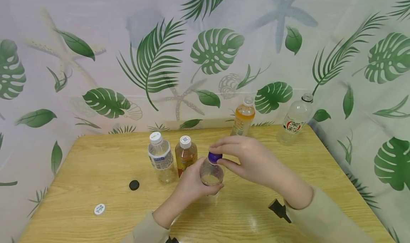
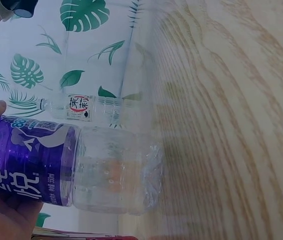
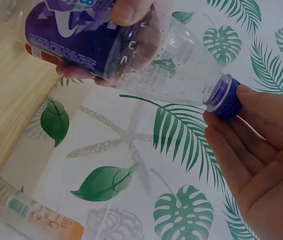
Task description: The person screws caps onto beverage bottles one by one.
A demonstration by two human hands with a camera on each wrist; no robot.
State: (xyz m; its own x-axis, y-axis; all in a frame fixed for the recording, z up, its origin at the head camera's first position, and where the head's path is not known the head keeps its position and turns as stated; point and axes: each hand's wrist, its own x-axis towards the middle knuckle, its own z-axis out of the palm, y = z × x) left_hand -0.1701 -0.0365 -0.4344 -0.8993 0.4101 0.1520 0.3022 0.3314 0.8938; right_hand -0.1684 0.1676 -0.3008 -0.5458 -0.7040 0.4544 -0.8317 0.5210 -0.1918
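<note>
My left hand (image 1: 195,182) grips a clear plastic bottle (image 1: 211,175) around its purple label (image 2: 31,160), holding it upright. On the bottle's neck sits a purple cap (image 1: 215,156), which the thumb and fingers of my right hand (image 1: 248,159) pinch from the side. In the right wrist view the cap (image 3: 227,100) is on the mouth of the bottle, between thumb and fingertips. Just left of the held bottle stand a brown tea bottle (image 1: 186,154) with a white cap and a clear bottle (image 1: 161,159), also white-capped.
An orange-labelled bottle (image 1: 243,119) and a large clear bottle (image 1: 294,120), both uncapped, stand at the back right near the patterned curtain (image 1: 217,104). A black cap (image 1: 134,185) and a white cap (image 1: 99,209) lie on the wooden table (image 1: 80,179) at left.
</note>
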